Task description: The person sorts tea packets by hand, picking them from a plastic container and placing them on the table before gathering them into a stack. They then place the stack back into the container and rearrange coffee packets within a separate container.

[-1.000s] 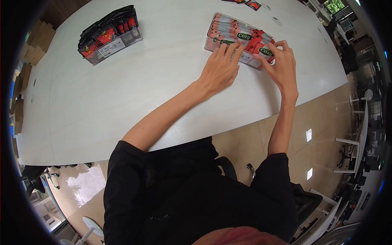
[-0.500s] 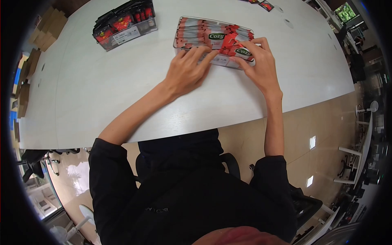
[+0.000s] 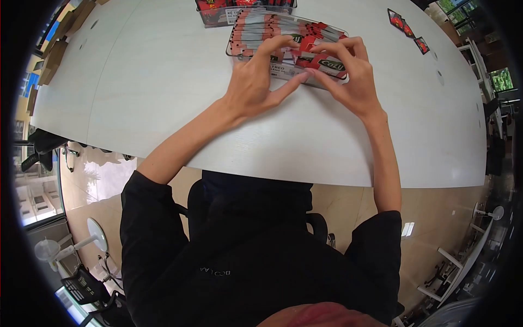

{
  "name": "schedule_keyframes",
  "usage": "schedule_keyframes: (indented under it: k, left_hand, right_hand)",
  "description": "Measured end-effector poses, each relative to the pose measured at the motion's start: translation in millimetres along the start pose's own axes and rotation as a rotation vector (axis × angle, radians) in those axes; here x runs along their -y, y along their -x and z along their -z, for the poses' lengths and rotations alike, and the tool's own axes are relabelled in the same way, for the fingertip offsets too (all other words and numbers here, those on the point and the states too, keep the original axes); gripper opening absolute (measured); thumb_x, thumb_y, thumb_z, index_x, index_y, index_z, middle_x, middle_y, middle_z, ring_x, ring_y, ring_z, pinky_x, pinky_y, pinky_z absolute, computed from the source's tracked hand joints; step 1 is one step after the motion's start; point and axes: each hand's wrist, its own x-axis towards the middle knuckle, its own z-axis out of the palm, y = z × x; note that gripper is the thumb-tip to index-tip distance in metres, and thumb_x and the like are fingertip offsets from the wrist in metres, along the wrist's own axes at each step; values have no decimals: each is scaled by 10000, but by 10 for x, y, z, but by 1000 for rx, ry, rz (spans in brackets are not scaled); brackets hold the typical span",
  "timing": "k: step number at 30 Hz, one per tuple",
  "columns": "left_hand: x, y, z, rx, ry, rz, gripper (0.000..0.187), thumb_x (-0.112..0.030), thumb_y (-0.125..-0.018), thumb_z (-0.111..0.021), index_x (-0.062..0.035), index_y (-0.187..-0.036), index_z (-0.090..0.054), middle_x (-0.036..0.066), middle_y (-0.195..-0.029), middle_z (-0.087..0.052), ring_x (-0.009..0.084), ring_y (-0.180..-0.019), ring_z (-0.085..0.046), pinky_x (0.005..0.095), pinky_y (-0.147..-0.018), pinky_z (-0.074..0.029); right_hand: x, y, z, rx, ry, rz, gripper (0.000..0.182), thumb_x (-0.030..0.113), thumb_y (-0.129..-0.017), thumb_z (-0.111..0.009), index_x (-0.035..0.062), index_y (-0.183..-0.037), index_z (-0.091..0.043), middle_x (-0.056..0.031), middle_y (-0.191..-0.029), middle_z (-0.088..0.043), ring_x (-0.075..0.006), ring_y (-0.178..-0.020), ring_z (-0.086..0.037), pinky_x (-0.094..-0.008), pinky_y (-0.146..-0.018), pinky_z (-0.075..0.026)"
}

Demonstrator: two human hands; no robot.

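Observation:
A clear, dark-rimmed bin (image 3: 230, 52) holds rows of red and silver sachets (image 3: 253, 34). A red Cozy sachet (image 3: 331, 65) lies at its front right corner. My right hand (image 3: 354, 73) curls round this sachet, fingers over it and thumb by the bin's front wall; the exact contact is partly hidden. My left hand (image 3: 253, 82) arches over the bin's front edge, index finger above the sachets. Its thumb stretches toward my right thumb, with a wide gap between thumb and index finger and nothing seen held there.
Behind the bin stands another clear bin (image 3: 215, 17) of black and red packets. Several small dark packets (image 3: 407, 30) lie at the table's far right. The white table (image 3: 163, 82) has its near edge before my lap. Cardboard boxes (image 3: 52, 60) are at the far left.
My left hand has spread its thumb from its fingers and shifted right. My right hand stays at the Cozy sachet. The whole view has turned, so the rear bin appears further right.

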Motion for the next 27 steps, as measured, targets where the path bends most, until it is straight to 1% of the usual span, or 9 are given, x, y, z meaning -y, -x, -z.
schedule_keyframes:
  k: [2,3,5,9,18,20,21,23,27]
  left_hand:
    - [-100,12,-8,79,204,180,828,-229,-886,-832,27,-1450,-284,204,-1241,-678,375,-1049,-716,402,-704,-605]
    - [-125,29,-19,78,210,181,828,-229,-886,-832,27,-1450,-284,204,-1241,-678,375,-1049,-716,402,-704,-605]
    - [-141,60,-40,130,245,291,822,-127,-874,-833,-16,-1463,-270,218,-1318,-647,80,-483,-593,227,-382,-385]
    - [-141,51,-19,159,387,412,819,-120,-870,-831,-14,-1454,-267,228,-1308,-653,93,-465,-604,225,-393,-402]
    - [-180,-111,26,256,234,302,849,-199,-853,-851,-9,-1447,-275,235,-1241,-691,150,-463,-619,265,-461,-485]
    - [-191,-159,34,296,149,245,788,-301,-860,-815,8,-1397,-328,244,-1072,-729,397,-794,-728,436,-678,-584]
    - [-191,-182,40,297,149,245,788,-301,-860,-815,8,-1397,-328,244,-1072,-729,397,-794,-728,436,-678,-584]
    - [-175,-256,42,372,133,190,805,-282,-833,-862,3,-1375,-340,243,-1042,-744,301,-584,-685,353,-549,-538]
    - [-227,-402,13,427,127,165,791,-288,-810,-872,17,-1328,-357,269,-1013,-740,377,-685,-711,397,-622,-558]
  right_hand:
    - [42,76,-14,-29,80,-5,457,246,-814,-878,142,-1227,-712,-66,-1085,-633,-206,-1105,-584,-390,-934,-506]
    - [60,87,10,-65,165,6,465,262,-812,-879,159,-1235,-714,-48,-1065,-667,-197,-1117,-569,-389,-957,-468]
    - [81,96,79,-69,222,8,471,273,-809,-881,176,-1239,-714,-20,-1022,-704,-188,-1114,-570,-379,-969,-430]
    - [39,143,273,-57,286,5,496,281,-797,-887,208,-1255,-713,57,-906,-776,-146,-1107,-570,-349,-968,-375]
    - [-39,197,229,-36,149,-72,564,308,-790,-896,177,-1299,-690,4,-976,-681,-151,-994,-606,-344,-893,-420]
    - [-2,181,291,-24,135,-81,575,308,-793,-894,181,-1312,-682,4,-978,-684,-157,-988,-607,-344,-899,-419]
    - [24,173,353,10,191,-53,581,311,-795,-894,176,-1317,-677,1,-983,-683,-162,-1001,-601,-346,-900,-421]
    - [34,160,420,37,250,-25,587,313,-796,-893,172,-1321,-671,-2,-989,-682,-166,-1013,-596,-348,-900,-422]
    - [21,183,456,50,251,-36,609,307,-767,-903,191,-1319,-673,0,-977,-680,-180,-993,-584,-351,-897,-433]
